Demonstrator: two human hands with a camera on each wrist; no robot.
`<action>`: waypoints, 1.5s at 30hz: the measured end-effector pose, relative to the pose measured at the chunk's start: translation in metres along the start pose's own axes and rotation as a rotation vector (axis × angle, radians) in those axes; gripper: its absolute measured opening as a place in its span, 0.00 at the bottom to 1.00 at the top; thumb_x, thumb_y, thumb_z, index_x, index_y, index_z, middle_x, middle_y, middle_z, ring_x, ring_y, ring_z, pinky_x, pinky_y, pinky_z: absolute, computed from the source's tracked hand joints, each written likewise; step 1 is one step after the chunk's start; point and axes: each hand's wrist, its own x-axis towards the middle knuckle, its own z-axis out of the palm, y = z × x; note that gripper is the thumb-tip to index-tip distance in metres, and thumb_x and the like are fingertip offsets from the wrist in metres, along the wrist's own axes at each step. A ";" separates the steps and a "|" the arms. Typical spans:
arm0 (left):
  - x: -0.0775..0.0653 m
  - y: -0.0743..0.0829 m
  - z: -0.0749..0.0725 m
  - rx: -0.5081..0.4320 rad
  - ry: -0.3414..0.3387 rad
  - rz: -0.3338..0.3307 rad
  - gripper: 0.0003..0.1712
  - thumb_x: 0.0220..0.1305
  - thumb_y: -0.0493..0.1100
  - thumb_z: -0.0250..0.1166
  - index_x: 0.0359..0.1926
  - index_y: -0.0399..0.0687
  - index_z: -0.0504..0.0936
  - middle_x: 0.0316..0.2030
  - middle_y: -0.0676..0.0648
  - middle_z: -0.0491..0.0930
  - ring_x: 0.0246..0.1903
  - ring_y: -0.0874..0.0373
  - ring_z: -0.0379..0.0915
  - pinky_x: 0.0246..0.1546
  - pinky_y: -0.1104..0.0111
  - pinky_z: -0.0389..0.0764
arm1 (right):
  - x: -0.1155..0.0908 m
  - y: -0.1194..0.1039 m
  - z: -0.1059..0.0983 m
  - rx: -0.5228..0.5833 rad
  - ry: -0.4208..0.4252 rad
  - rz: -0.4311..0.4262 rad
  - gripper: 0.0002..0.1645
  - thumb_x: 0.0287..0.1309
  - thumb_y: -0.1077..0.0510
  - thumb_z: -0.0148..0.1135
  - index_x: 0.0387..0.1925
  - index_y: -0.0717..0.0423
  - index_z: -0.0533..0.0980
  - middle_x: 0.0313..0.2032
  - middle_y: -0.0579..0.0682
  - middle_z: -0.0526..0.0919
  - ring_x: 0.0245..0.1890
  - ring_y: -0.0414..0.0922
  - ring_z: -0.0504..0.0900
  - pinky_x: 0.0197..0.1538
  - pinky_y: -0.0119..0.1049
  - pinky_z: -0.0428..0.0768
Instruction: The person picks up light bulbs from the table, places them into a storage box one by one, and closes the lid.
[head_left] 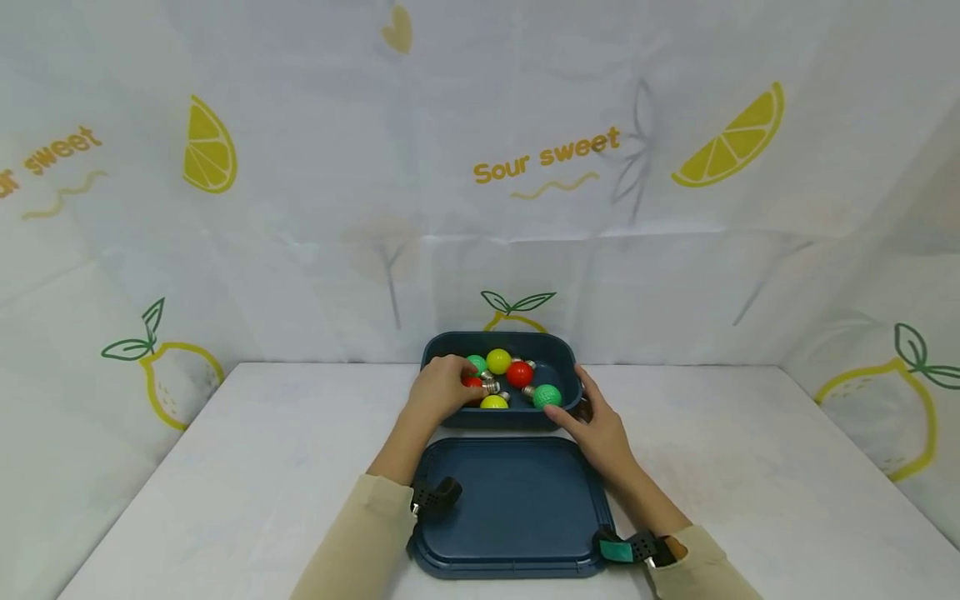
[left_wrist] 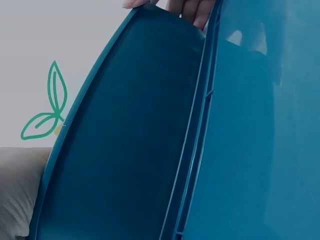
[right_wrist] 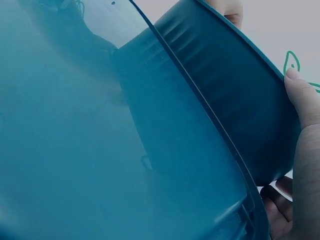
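Observation:
A dark blue box [head_left: 502, 419] stands at the back of the table and holds several round-headed bulbs with silver screw bases. My left hand [head_left: 438, 388] reaches over its left end, thumb and forefinger on either side of a red bulb [head_left: 472, 382]. In the left wrist view, the box wall hides those fingertips. My right hand [head_left: 600, 433] grips the box's front right corner. Its thumb [right_wrist: 300, 92] lies on the rim and the other fingers curl beneath. Near that thumb is a green bulb [head_left: 547, 396]. Yellow [head_left: 498, 361] and red bulbs [head_left: 519, 374] lie farther inside.
In front of the box lies a flat dark blue lid [head_left: 513, 504], under my forearms. White table surface [head_left: 300, 467] extends to both sides. A white cloth with lemon prints [head_left: 337, 275] hangs right behind the box.

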 end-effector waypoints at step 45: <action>-0.095 -0.042 -0.054 -0.336 0.056 0.178 0.44 0.64 0.55 0.70 0.76 0.54 0.61 0.65 0.44 0.77 0.65 0.46 0.74 0.68 0.48 0.73 | -0.042 0.000 -0.061 -0.122 -0.110 -0.240 0.53 0.60 0.51 0.69 0.79 0.52 0.52 0.76 0.64 0.60 0.75 0.66 0.58 0.71 0.70 0.61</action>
